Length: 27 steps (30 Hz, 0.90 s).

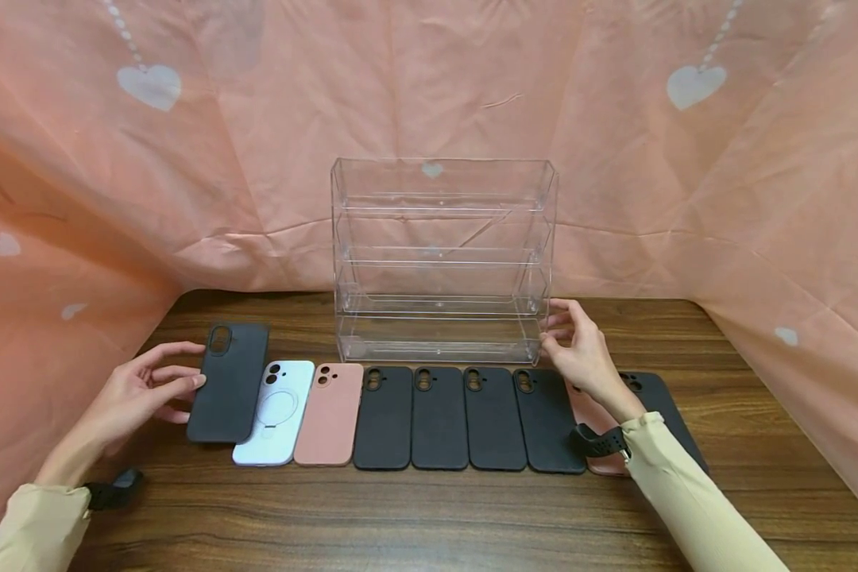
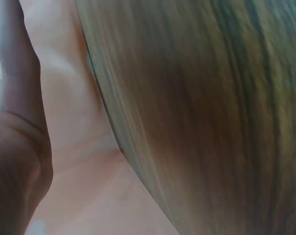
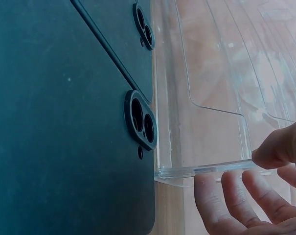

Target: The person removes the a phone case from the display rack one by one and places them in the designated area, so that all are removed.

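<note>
My left hand pinches a black phone case by its left edge, thumb on the near face. That case is raised and partly overlaps a white phone case with a ring on its back. In the left wrist view only part of the left hand shows, and the case is out of sight. My right hand holds the right side of a clear tiered rack. Seen from the right wrist, the thumb lies on one side of the clear wall and the fingertips on the other.
Phone cases lie in a row before the rack: a pink one, several black ones such as this black case, then another pink case and a black case, partly under the right arm. A pink curtain surrounds the wooden table.
</note>
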### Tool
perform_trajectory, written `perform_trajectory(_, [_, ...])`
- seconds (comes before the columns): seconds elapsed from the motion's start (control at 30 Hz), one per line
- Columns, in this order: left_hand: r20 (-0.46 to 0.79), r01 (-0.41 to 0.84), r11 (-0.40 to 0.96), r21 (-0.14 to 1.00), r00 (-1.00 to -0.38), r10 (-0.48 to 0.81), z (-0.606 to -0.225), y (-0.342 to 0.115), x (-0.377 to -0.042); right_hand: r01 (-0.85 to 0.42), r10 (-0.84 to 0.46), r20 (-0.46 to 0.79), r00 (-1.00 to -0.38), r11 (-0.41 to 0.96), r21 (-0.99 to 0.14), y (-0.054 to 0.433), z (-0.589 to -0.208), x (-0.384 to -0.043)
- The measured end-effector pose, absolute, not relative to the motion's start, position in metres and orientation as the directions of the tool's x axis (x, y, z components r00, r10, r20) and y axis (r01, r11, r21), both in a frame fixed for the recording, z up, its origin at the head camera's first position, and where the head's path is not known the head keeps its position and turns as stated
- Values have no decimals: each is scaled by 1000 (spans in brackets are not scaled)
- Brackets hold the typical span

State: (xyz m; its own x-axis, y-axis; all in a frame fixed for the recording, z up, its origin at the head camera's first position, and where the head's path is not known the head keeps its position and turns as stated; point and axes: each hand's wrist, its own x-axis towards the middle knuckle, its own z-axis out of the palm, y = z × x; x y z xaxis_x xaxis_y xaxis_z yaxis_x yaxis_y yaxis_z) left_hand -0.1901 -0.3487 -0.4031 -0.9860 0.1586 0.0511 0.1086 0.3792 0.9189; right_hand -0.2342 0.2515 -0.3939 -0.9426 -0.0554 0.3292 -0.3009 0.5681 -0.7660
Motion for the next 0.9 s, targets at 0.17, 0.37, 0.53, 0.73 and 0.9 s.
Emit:
perform_trajectory(0.17, [22,91,366,926,-982,188,-408,-360,-189,-303,-61,328,-943,568,-765,251,-394,-235])
perform_trajectory(0.37, [1,91,398,913,-975,221,-412,-374,-189,-287,-56,311,-949,566,-773,251,-393,-234])
perform_trajectory(0.53, [-47,51,397,916,-971,234,-414,-379,-191,-282,-56,304,-951,562,-778,252,-393,-232])
perform_trajectory(0.73, [-78,23,415,910,-971,225,-416,-380,-192,-287,-55,312,-949,564,-774,252,-394,-233])
perform_trajectory(0.9, [-127,-2,481,877,-966,227,-416,-380,-194,-289,-53,316,-947,571,-768,252,-394,-233])
